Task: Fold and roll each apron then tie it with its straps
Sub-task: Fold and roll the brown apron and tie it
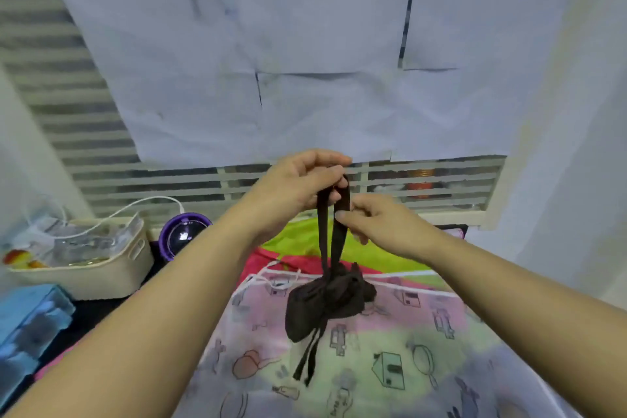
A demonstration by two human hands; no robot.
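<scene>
Two hands on one strap loop, both closed on it. Grip 1: left hand point(298, 185), fingers curled, pinches the top of the dark brown strap point(324, 241) where it doubles over. Grip 2: right hand point(381, 226), just beside at the left's 4 o'clock, thumb and forefinger pinching the right-side strand a little lower. Both strands run close together, taut, straight down toward 6 o'clock into the rolled apron point(322, 304): dark brown bundle, cinched round its middle, long axis roughly 8-to-2 o'clock. Can't tell if it hangs clear or rests on the cloth below. Two loose strap ends point(307, 361) trail from its underside toward 6-7 o'clock

Under the bundle: patterned cloth point(390, 343), pink / pale green / lilac, line drawings of houses and pans, filling the frame from 4 to 7 o'clock. Along its far edge, at the bundle's 10 o'clock: white cord point(268, 278). Behind that: green cloth point(298, 241) at 12, red cloth point(271, 256) at 11

Further out, 9 o'clock of frame: cream basket point(101, 273) with clear plastic packets inside, white cable point(135, 207) arcing over it, purple round thing point(185, 234) just beside it at 3 o'clock. At 8 o'clock: blue box point(30, 319), partly cut off by the frame edge. From 10 to 2 o'clock up top: pale sheets point(305, 61) hung over window slats point(101, 159)
</scene>
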